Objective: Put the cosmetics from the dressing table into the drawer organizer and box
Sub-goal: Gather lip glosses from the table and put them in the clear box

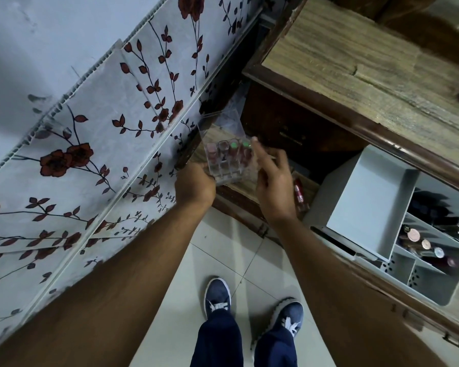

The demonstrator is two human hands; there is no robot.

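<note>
We hold a clear, hard-sided plastic box [227,154] out over the wooden ledge at the left end of the dressing table [355,62], whose top is rough, grey-brown wood grain edged with a rounded dark trim. Our left hand [195,185] grips the box's lower left corner, fingers curled under it. Our right hand [272,178] hangs beside the box's right wall with fingers spread and loosely straight; whether the fingertips touch the plastic, we cannot tell. Inside the box's square grid stand several lipsticks [228,149], blurred, in pink and dark red tones, one with a green cap end. A red tube [299,190] lies on the ledge just behind our right hand. To the right, the open drawer carries a smooth pale grey drawer organizer [368,197]; its narrow slanted compartments hold round-capped cosmetics [424,245], while its large rectangular one shows bare walls.
</note>
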